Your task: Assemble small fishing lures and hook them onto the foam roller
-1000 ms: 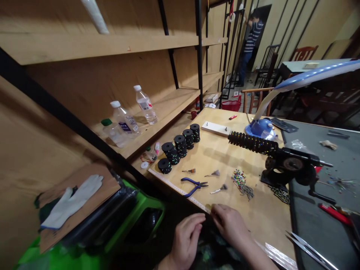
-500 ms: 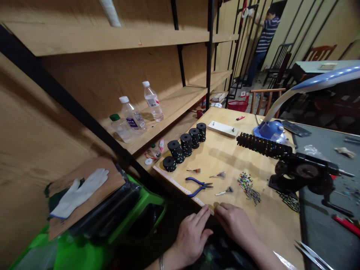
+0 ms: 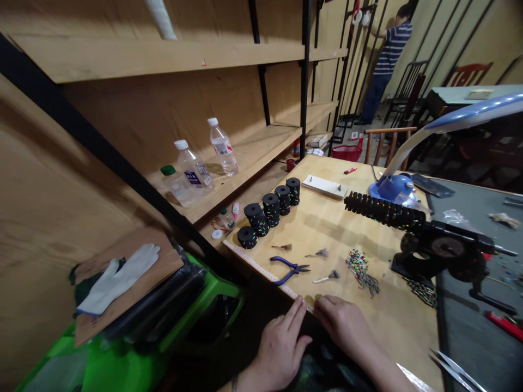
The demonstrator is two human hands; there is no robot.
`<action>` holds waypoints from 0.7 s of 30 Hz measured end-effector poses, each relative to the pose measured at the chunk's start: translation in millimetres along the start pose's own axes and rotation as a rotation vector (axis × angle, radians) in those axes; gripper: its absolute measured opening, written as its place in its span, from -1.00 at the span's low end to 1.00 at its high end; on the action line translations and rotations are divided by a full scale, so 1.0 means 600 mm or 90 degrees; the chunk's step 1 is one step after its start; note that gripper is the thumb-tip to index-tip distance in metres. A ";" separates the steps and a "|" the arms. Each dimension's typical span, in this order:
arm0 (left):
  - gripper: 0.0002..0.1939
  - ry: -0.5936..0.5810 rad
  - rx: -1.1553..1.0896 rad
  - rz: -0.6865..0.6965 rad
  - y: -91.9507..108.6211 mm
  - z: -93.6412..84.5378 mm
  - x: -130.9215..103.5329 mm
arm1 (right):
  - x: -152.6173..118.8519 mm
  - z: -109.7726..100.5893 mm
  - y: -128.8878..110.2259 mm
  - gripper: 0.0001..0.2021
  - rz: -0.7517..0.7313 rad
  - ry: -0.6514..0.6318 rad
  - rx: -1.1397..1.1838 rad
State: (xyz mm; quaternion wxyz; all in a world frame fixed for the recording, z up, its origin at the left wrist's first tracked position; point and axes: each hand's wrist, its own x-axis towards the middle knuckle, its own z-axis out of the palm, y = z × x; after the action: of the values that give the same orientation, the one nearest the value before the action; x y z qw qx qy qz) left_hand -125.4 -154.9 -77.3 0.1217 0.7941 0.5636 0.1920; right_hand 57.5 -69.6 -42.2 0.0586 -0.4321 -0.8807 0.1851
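Note:
My left hand (image 3: 283, 344) is at the table's front edge, fingers stretched out and thumb apart. Its fingertips rest by a measuring tape (image 3: 261, 269) fixed along that edge. Close beside it, my right hand (image 3: 342, 321) has its fingers curled together over the edge; whatever they hold, if anything, is hidden. Blue-handled pliers (image 3: 286, 269) lie open just beyond the hands. Several small brushes or bundles of pins, including one with a white handle (image 3: 326, 276), lie farther in. To the right is a pile of colourful bead-headed pins (image 3: 359, 267).
Black ridged rollers (image 3: 270, 209) stand in stacks at the left. A black hand-cranked winder (image 3: 447, 247) and a blue lamp (image 3: 392, 188) occupy the right side. Tweezers (image 3: 453, 367) lie front right. Bottles (image 3: 224, 149) stand on the shelf; a white glove (image 3: 118, 277) lies left. Someone (image 3: 390, 54) stands far back.
My hands stay at the table edge with barely any movement. The person in the background has shifted slightly to the right.

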 end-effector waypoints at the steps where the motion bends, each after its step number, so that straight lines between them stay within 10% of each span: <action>1: -0.40 0.004 -0.005 -0.005 0.002 0.000 0.000 | 0.000 0.001 0.000 -0.77 0.002 0.000 0.001; 21: -0.39 -0.130 0.106 -0.121 0.040 -0.017 0.019 | -0.037 -0.029 0.019 -0.78 0.065 -0.046 0.143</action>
State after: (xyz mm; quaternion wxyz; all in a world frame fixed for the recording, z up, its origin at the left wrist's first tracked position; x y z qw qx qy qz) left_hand -106.0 -152.3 -56.6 0.1299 0.7597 0.6351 0.0505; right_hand 84.3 -76.1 -28.9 0.0652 -0.4599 -0.8330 0.3006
